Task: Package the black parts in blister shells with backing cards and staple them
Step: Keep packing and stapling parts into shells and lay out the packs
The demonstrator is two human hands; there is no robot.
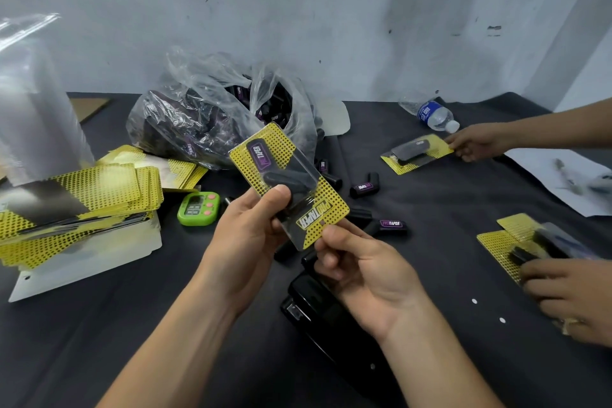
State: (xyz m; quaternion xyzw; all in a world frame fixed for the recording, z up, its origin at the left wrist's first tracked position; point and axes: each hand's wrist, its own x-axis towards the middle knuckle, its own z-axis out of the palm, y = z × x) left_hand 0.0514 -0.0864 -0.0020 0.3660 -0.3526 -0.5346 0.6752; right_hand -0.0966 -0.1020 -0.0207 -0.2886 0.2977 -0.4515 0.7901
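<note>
I hold a blister pack (pixel 287 182) above the table: a yellow dotted backing card with a clear shell over black parts. My left hand (pixel 251 235) grips its left side, thumb on the shell. My right hand (pixel 361 268) pinches the card's lower corner. A black stapler (pixel 311 308) lies on the table under my right hand. Loose black parts (pixel 364 188) lie behind the pack. A stack of yellow backing cards (pixel 82 199) sits at the left. A column of clear blister shells (pixel 29 103) rises at far left.
A clear plastic bag (pixel 205 109) of black parts stands at the back. A green timer (pixel 198 208) sits beside the cards. Another person's hands (pixel 480 142) (pixel 569 295) hold packs (pixel 415 153) (pixel 526 242) at the right. A water bottle (pixel 430 114) lies near the wall.
</note>
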